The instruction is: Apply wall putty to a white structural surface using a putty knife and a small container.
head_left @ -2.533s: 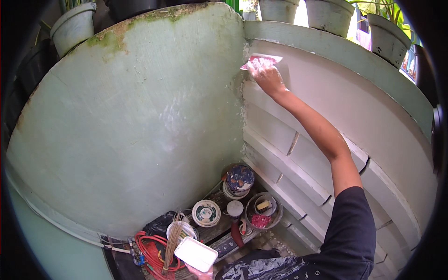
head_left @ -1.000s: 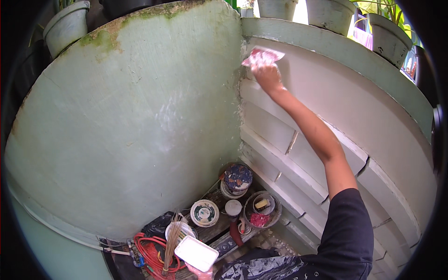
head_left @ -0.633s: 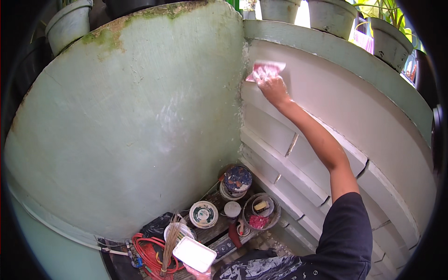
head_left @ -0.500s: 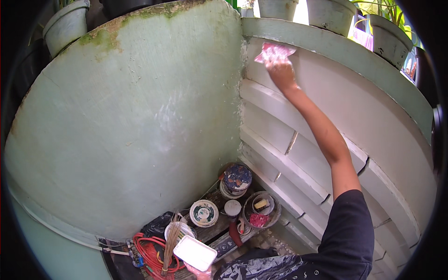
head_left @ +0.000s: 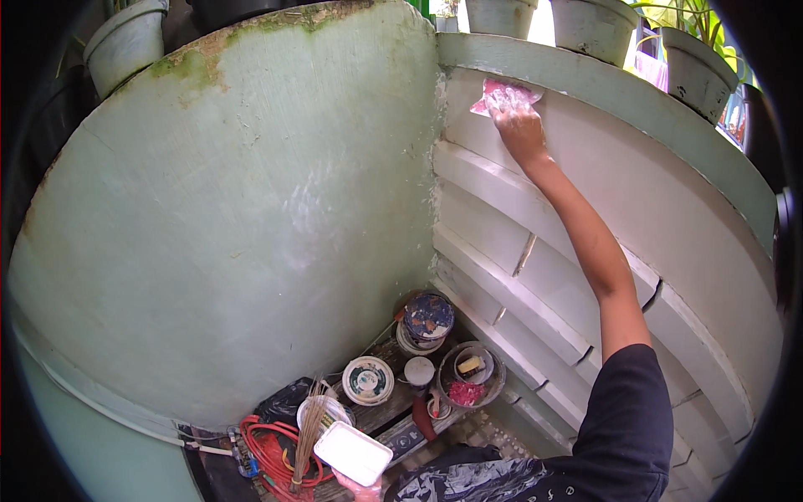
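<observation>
High on the right-hand wall, just under its pale green ledge, my right hand [head_left: 520,125] presses a pink cloth [head_left: 495,90] flat against the off-white panel [head_left: 602,146]. White smears cover the fingers, which lie over the cloth. My right arm is stretched up and forward. Low in the view, my left hand [head_left: 362,487] grips the near edge of a white rectangular tray [head_left: 353,453]. Most of that hand is hidden under the tray. A white film coats the tray's inside.
A wooden bench holds paint tubs [head_left: 368,381], a lidded bucket [head_left: 428,316] and a grey basin [head_left: 497,381] with a brush and a red cloth. A stick broom [head_left: 308,435] and red hose [head_left: 255,443] lie left. Potted plants [head_left: 698,75] line the wall top.
My right hand and the pink cloth have slid a little to the right along the wall panel. The left hand still carries the tray in nearly the same place.
</observation>
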The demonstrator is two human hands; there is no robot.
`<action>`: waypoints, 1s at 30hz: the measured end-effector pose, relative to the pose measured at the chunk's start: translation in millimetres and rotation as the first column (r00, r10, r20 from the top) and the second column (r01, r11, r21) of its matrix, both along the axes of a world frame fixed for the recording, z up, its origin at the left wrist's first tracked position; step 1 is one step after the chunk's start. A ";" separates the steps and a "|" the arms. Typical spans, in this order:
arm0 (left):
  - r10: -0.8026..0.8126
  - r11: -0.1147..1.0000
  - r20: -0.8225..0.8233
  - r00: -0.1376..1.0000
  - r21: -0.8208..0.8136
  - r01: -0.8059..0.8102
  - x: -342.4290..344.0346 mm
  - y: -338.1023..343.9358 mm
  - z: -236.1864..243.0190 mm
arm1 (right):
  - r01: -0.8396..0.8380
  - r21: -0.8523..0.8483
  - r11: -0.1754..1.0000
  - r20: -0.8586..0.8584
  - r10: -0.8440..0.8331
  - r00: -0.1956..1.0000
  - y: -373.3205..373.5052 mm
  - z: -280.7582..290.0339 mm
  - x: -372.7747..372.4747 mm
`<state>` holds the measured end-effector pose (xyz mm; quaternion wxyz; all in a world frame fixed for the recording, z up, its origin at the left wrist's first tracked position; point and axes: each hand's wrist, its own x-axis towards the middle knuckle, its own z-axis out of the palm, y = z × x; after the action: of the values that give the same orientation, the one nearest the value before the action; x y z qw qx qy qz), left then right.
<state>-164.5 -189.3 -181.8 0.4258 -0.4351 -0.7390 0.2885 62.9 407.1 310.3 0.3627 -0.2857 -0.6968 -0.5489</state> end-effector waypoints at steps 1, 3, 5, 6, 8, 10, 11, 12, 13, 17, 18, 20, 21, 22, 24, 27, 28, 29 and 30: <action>0.088 0.948 -0.391 0.916 -0.250 -0.198 -1.3 -3.6 -5.1 | 0.166 -0.180 0.970 0.008 -0.167 0.986 1.3 -2.4 1.1; -0.078 0.837 -0.625 0.777 -0.464 -0.290 2.0 -0.7 6.8 | 0.133 -0.161 0.978 0.049 -0.127 0.991 -3.3 -22.3 -1.4; -0.549 0.486 -0.756 0.358 -0.636 -0.599 13.3 15.7 62.7 | 0.180 -0.280 0.943 0.082 -0.163 0.983 -24.5 -29.6 0.8; -0.766 0.307 -0.623 0.157 -0.570 -0.762 18.7 24.4 85.3 | 0.182 -0.277 0.943 0.086 -0.165 0.983 -28.9 -23.2 -0.1; -0.924 0.156 -0.381 0.014 -0.410 -0.899 23.3 32.4 106.5 | 0.000 -0.165 0.986 -0.030 -0.005 1.000 -35.9 -12.3 -6.4; -0.921 0.130 -0.385 0.061 -0.450 -0.884 26.2 36.6 120.6 | -0.049 0.127 0.991 -0.038 0.054 0.998 -29.6 12.5 -1.0; -0.918 0.125 -0.388 0.077 -0.469 -0.874 28.2 39.8 126.6 | -0.009 0.084 0.996 -0.051 0.013 0.999 -19.2 16.9 11.2; -0.915 0.113 -0.390 0.100 -0.487 -0.866 29.5 41.6 131.9 | 0.022 0.040 0.999 -0.065 -0.019 0.998 -14.6 18.2 16.0; -0.912 0.103 -0.393 0.122 -0.505 -0.857 30.9 43.1 136.5 | 0.024 0.042 0.999 -0.068 -0.021 0.997 -13.3 11.7 17.8; -0.901 0.054 -0.382 0.207 -0.571 -0.819 31.9 46.7 134.7 | 0.071 -0.283 0.957 0.033 -0.064 0.997 -18.9 -20.4 -1.7; -0.902 0.056 -0.381 0.201 -0.566 -0.823 31.4 47.1 136.5 | -0.062 -0.303 0.951 0.001 0.065 0.998 -24.1 -17.8 -6.6; -0.906 0.057 -0.379 0.191 -0.556 -0.830 33.4 47.9 139.1 | -0.093 -0.280 0.956 0.010 0.100 0.995 -31.1 -2.6 -5.8; -0.908 0.059 -0.376 0.186 -0.552 -0.832 32.8 47.3 140.1 | -0.063 -0.121 0.991 -0.012 0.062 0.998 -28.9 5.3 -4.1; -0.910 0.067 -0.377 0.174 -0.547 -0.835 33.8 49.0 141.4 | -0.021 0.043 0.999 -0.043 0.023 0.999 -24.7 13.8 4.3; -0.913 0.072 -0.374 0.162 -0.538 -0.840 34.9 50.3 142.8 | -0.024 0.039 0.999 -0.043 0.026 0.999 -8.6 7.3 16.3; -0.918 0.065 -0.364 0.157 -0.528 -0.847 35.7 47.8 142.9 | 0.088 -0.301 0.950 0.110 -0.057 0.992 -15.0 -13.4 3.1; -0.918 0.062 -0.363 0.158 -0.526 -0.848 38.5 50.5 142.7 | 0.084 -0.298 0.951 0.113 -0.052 0.992 -15.9 -9.5 -6.3; -0.919 0.057 -0.361 0.161 -0.524 -0.850 41.2 52.9 142.5 | 0.023 -0.323 0.946 0.102 0.011 0.995 -17.9 -3.9 -15.7; -0.920 0.060 -0.359 0.155 -0.521 -0.851 42.0 53.5 143.2 | -0.030 -0.348 0.937 0.088 0.064 0.994 -21.3 0.7 -19.7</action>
<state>-122.5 -135.8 -38.5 0.3376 -0.2871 0.2506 0.8607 43.1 385.8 311.0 0.2852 -0.3012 -0.8061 -0.4222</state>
